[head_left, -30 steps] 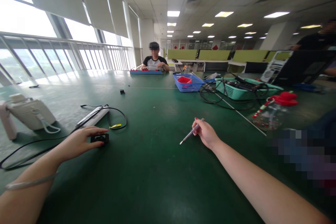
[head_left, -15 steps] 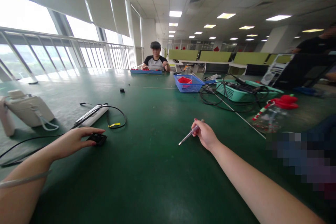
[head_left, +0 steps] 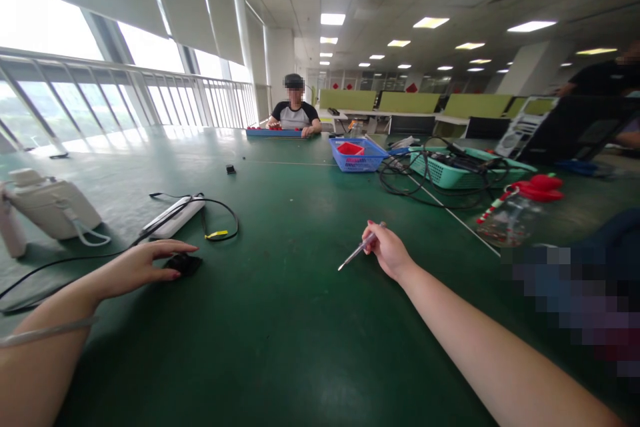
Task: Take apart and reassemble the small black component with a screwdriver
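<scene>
A small black block-like part (head_left: 189,264) lies at the fingertips of my left hand (head_left: 137,268), with the thumb on its near side and the fingers over its far side. What kind of part it is, I cannot make out. Over the middle right of the table, my right hand (head_left: 390,250) is closed around a slim screwdriver (head_left: 354,255) with a clear handle; its metal tip points down to the left. A white power bank-like bar (head_left: 177,217) with a black cable (head_left: 238,220) lies just beyond my left hand.
On the green table (head_left: 280,347) stand a beige bottle (head_left: 55,207), a blue basket (head_left: 357,159), a green basket (head_left: 440,173) of cables and a red-lidded clear jar (head_left: 515,217). A small black piece (head_left: 231,169) lies farther off. Opposite sits a person (head_left: 295,110) behind a blue tray (head_left: 275,133).
The view has shifted slightly, and everything sits a little higher and more to the left. Both hands keep their holds. The person opposite has lowered a hand toward the blue tray.
</scene>
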`<state>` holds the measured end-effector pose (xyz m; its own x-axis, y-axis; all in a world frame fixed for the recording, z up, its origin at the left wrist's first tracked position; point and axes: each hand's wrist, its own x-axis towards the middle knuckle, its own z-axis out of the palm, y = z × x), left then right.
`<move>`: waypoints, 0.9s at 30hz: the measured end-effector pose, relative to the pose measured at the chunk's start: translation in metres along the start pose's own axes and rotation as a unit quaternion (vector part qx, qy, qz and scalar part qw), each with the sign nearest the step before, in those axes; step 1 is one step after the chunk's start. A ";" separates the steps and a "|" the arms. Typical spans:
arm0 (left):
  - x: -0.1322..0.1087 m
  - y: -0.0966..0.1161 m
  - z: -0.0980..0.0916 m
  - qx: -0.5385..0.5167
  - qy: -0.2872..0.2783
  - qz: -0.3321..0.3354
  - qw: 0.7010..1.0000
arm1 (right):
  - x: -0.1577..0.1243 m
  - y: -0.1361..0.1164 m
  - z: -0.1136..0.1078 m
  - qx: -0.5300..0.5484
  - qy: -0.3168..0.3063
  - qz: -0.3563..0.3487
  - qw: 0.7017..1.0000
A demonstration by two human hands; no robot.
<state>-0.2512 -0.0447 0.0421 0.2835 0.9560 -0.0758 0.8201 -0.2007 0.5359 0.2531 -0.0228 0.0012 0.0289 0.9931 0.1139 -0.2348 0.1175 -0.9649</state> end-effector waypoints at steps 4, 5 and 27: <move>-0.004 0.008 -0.001 -0.003 0.040 0.002 0.999 | 0.000 0.001 0.000 0.000 0.000 -0.006 1.000; -0.004 0.014 0.000 -0.016 0.048 -0.009 0.999 | 0.000 0.001 -0.001 0.002 0.000 -0.007 1.000; 0.094 0.215 0.159 0.029 0.061 0.256 0.964 | -0.048 -0.026 0.022 -0.343 -0.027 -0.301 0.890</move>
<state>0.0309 -0.0325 0.0161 0.6008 0.7456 0.2883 0.6155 -0.6616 0.4284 0.2362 -0.0731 0.0262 -0.1021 0.7510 0.6523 0.4552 0.6183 -0.6407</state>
